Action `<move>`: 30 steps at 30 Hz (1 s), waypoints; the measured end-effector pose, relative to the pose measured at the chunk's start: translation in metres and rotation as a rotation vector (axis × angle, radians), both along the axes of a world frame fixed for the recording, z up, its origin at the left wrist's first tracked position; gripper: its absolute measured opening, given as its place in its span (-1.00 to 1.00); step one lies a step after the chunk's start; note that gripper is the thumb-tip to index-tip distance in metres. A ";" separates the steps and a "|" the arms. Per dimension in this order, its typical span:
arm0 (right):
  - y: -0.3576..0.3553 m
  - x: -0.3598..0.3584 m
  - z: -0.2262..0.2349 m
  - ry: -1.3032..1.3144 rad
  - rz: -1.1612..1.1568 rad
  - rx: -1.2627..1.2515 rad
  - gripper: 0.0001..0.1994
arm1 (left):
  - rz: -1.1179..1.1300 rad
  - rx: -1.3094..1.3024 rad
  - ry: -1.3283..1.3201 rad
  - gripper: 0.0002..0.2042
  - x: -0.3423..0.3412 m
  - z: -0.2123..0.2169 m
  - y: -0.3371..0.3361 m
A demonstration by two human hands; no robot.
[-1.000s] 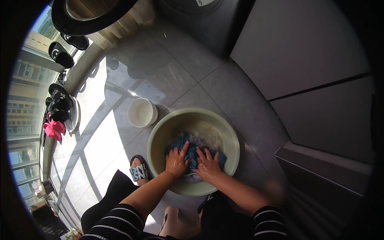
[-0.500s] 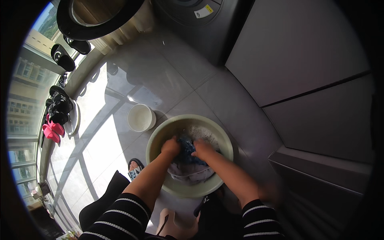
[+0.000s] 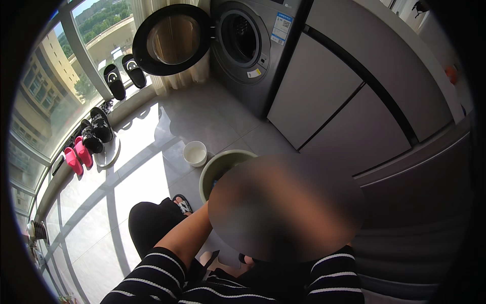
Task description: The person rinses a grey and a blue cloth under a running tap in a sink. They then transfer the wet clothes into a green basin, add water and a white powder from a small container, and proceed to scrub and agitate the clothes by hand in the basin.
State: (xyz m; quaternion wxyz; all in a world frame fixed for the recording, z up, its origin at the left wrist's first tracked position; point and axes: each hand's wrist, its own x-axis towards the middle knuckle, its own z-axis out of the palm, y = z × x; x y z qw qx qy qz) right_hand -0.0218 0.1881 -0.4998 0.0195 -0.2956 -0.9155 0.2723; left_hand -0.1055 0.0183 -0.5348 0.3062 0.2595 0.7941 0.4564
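Note:
A pale green basin (image 3: 203, 177) stands on the floor before me, much of it covered by a large blurred patch. My left forearm (image 3: 185, 230), in a black sleeve with white stripes, reaches up to the basin. My right forearm (image 3: 309, 213) slants in from the lower right, inside the blur. Both hands lie within that patch, so their fingers and anything in them cannot be made out. A small bit of blue (image 3: 214, 183) shows inside the basin's left wall; the other contents are hidden.
A small white bucket (image 3: 195, 153) stands just beyond the basin. Farther off is a grey washing machine (image 3: 248, 55) with its round door (image 3: 172, 40) swung open. Grey cabinet-like doors (image 3: 349, 121) line the right. Shoes and pink slippers (image 3: 78, 156) sit along the window ledge.
The view has tilted up, bringing the washing machine's drum opening into sight. Both hands, visible before on dark blue wet cloth in the basin, are now lost in blur.

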 end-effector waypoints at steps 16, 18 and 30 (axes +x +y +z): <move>-0.129 0.062 0.102 0.819 -0.249 -1.175 -0.90 | 0.104 0.669 -1.404 -0.82 0.030 -0.012 0.005; -0.124 0.064 0.095 0.908 -0.293 -1.336 -0.88 | 0.057 0.737 -1.162 -0.78 0.022 -0.053 0.010; -0.123 0.023 0.003 0.750 -0.529 -0.120 -0.76 | 0.183 0.801 -1.010 -0.87 0.018 -0.106 0.017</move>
